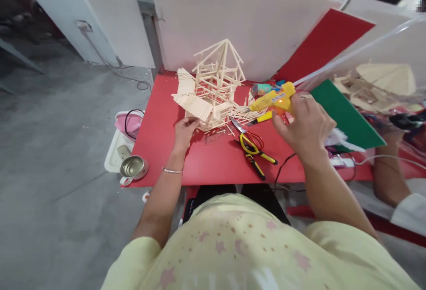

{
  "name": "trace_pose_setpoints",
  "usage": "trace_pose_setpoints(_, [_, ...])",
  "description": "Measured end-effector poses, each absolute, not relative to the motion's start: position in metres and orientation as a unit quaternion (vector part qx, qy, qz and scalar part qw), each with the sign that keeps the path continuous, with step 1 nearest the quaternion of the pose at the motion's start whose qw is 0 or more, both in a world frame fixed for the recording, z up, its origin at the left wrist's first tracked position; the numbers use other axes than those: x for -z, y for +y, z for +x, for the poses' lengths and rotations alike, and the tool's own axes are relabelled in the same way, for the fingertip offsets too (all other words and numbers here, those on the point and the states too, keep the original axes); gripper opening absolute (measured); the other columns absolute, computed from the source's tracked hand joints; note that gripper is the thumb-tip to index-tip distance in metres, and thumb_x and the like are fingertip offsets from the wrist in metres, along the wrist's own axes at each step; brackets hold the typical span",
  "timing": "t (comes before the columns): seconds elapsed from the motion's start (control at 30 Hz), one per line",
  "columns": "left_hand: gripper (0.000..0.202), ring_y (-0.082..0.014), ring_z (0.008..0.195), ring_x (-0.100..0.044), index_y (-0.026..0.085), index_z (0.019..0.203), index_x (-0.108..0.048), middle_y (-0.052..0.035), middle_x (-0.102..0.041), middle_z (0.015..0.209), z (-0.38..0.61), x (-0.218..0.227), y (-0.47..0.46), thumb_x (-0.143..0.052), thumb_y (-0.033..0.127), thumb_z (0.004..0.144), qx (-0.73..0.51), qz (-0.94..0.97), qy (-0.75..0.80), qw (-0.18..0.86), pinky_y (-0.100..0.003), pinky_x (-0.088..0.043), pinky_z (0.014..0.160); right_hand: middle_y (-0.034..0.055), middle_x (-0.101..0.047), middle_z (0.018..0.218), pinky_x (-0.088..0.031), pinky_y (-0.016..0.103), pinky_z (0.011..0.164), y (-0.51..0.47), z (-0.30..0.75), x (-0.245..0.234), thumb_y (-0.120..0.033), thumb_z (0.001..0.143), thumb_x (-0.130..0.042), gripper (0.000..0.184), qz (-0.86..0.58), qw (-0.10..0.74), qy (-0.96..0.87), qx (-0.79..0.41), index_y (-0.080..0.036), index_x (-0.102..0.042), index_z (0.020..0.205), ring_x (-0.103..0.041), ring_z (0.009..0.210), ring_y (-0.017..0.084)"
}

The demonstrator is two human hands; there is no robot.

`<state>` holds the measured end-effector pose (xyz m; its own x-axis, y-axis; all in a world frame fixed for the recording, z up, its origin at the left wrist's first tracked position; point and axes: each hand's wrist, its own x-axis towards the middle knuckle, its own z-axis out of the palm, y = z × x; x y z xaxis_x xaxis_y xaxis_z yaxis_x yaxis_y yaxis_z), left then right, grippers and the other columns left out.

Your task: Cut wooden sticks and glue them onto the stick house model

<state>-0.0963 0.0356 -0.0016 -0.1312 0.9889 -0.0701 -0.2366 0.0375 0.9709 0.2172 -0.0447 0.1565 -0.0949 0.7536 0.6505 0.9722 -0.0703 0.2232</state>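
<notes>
A model building of thin pale wooden sticks [218, 81] stands on the red table, with an open frame roof on top and slatted roof panels [193, 105] at its left and front. My left hand [186, 133] is closed in a pinch at the model's lower front left edge; what lies between the fingertips is partly hidden. In my right hand [308, 121] is a yellow glue gun [271, 99], its nozzle pointing left toward the model and held above the table. Loose sticks [244, 111] lie in a pile under the nozzle.
Scissors [249, 143], pliers [254, 165] and a yellow cutter [262, 117] lie in front of the model. A metal mug [133, 167] sits at the left table corner. A green board [349, 117] and another person's arm [388, 170] are at right. A white partition [233, 14] stands behind.
</notes>
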Motion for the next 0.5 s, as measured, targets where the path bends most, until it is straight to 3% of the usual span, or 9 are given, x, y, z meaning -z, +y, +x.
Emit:
trace_pose_setpoints(0.17, [0.014, -0.0148, 0.084, -0.065, 0.016, 0.095, -0.073, -0.0044, -0.071, 0.092, -0.096, 0.024, 0.045, -0.069, 0.022, 0.083, -0.596, 0.453, 0.588, 0.307, -0.028, -0.052, 0.084, 0.022, -0.071, 0.108, -0.027, 0.041, 0.067, -0.104, 0.3, -0.124, -0.065, 0.09, -0.057, 0.065, -0.762, 0.176, -0.55, 0.294, -0.021, -0.063, 0.138, -0.057, 0.084, 0.029])
trace_pose_setpoints(0.27, [0.013, -0.0187, 0.096, -0.063, 0.016, 0.095, -0.072, -0.007, -0.065, 0.102, -0.093, 0.03, 0.045, -0.071, 0.022, 0.083, -0.566, 0.496, 0.633, 0.182, -0.033, -0.051, 0.097, 0.0218, -0.07, 0.114, -0.037, 0.04, 0.071, -0.138, 0.316, -0.091, -0.066, 0.09, -0.058, 0.067, -0.831, 0.19, -0.457, 0.253, -0.018, -0.062, 0.137, -0.062, 0.09, 0.031])
trace_pose_setpoints(0.4, [0.021, -0.0243, 0.115, -0.06, 0.016, 0.104, -0.069, -0.0125, -0.059, 0.119, -0.09, 0.034, 0.046, -0.072, 0.022, 0.084, -0.554, 0.509, 0.648, 0.117, -0.039, -0.049, 0.106, 0.025, -0.066, 0.123, -0.05, 0.051, 0.088, -0.158, 0.308, -0.031, -0.07, 0.089, -0.055, 0.081, -0.869, 0.264, -0.396, 0.138, -0.009, -0.055, 0.141, -0.062, 0.107, 0.038])
trace_pose_setpoints(0.5, [0.029, -0.0249, 0.126, -0.056, 0.017, 0.111, -0.065, -0.0136, -0.057, 0.13, -0.089, 0.04, 0.051, -0.072, 0.021, 0.083, -0.554, 0.512, 0.648, 0.105, -0.041, -0.046, 0.112, 0.0308, -0.058, 0.137, -0.044, 0.06, 0.107, -0.154, 0.298, 0.008, -0.056, 0.095, -0.044, 0.073, -0.845, 0.339, -0.411, 0.032, -0.003, -0.047, 0.145, -0.055, 0.126, 0.04])
